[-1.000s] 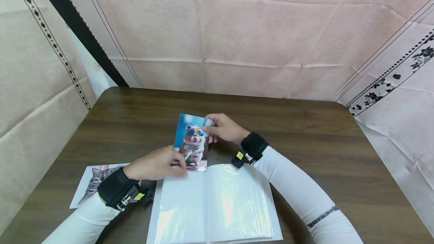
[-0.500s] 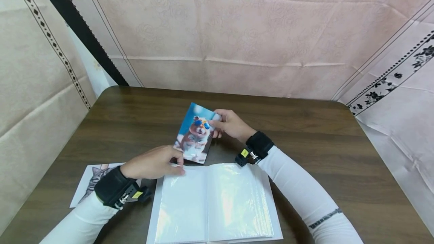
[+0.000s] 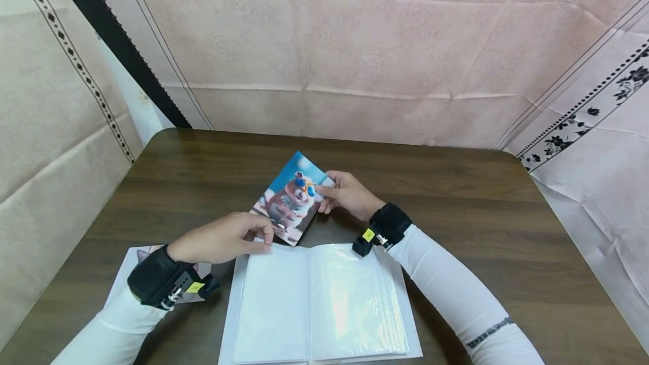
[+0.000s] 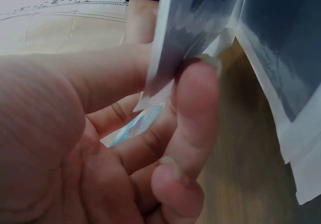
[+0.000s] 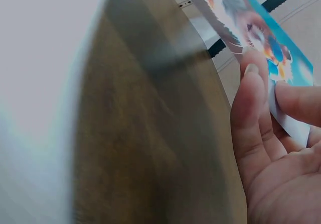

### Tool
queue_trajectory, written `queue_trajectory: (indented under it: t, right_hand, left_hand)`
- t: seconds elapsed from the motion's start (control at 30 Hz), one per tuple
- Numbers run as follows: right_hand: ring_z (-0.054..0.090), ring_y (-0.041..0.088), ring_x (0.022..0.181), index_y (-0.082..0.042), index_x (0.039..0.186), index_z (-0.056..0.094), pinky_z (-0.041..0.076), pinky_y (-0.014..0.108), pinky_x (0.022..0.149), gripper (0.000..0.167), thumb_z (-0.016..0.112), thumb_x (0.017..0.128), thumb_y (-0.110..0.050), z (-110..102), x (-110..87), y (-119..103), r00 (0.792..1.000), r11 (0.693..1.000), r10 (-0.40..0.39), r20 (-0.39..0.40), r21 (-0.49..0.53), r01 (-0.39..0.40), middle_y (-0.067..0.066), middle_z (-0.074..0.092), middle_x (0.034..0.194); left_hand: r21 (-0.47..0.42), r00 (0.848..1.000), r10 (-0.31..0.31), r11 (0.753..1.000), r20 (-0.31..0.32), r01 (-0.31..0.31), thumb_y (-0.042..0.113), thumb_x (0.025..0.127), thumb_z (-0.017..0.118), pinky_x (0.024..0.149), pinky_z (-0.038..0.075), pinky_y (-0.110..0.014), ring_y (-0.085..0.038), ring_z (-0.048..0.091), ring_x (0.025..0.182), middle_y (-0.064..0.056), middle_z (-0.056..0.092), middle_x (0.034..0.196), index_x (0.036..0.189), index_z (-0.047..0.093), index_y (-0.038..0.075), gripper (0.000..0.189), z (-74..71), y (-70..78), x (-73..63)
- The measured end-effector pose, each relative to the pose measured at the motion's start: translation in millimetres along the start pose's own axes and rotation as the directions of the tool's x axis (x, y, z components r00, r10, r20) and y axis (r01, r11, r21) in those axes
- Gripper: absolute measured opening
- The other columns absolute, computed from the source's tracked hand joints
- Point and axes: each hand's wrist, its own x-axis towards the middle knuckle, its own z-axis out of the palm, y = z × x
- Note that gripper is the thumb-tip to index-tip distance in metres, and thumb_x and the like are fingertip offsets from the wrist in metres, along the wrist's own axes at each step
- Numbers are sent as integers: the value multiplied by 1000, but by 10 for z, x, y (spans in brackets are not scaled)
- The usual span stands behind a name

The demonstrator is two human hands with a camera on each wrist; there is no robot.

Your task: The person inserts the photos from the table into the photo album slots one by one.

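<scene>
A photo album (image 3: 355, 303) lies spread at the front of the table, with glossy plastic sleeves. My right hand (image 3: 350, 195) pinches the right edge of a photo (image 3: 294, 199) of a hamster in blue sunglasses, tilted beyond the album's top edge. In the right wrist view the thumb lies over the photo (image 5: 296, 43) and the fingers sit behind it. At the top left corner of the left page (image 3: 276, 303), my left hand (image 3: 228, 235) pinches the sleeve. The left wrist view shows that sleeve edge (image 4: 163, 48) between thumb and finger.
Partly hidden under the left wrist, another picture (image 3: 121, 275) lies on the brown wooden table (image 3: 481, 207) left of the album. Pale patterned cloth (image 3: 380, 61) hangs behind the table and at both sides.
The hamster photo has moved up, away from the left hand, and turned clockwise in my right hand. My left hand has shifted slightly left and up at the page's corner.
</scene>
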Motion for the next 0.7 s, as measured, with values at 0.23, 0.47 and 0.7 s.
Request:
queue_trajectory:
  t: [0.23,0.47,0.7]
  right_hand:
    - [70,13,65,1,130,53,58,24,68,27,53,105,-12,21,-33,57,999,999,22,46,49,-24,2,73,87]
    - [71,13,68,1,130,53,59,24,69,27,53,106,-12,-22,-44,91,994,997,26,102,75,-33,2,74,90]
    - [71,13,70,2,135,49,59,24,71,31,51,106,-10,-87,-28,113,998,995,9,69,100,-15,2,74,92]
  left_hand:
    - [-45,1000,-28,999,-2,28,24,98,69,63,52,-28,-15,60,72,0,62,90,97,68,17,7,-26,37,-19]
    - [-54,998,-59,997,-11,59,21,97,70,56,47,-25,-15,61,61,0,64,85,96,69,16,5,-45,56,-10]
    - [-81,996,-84,993,-16,82,19,96,71,55,49,-26,-19,62,58,-1,67,86,97,70,16,4,-69,64,-3]
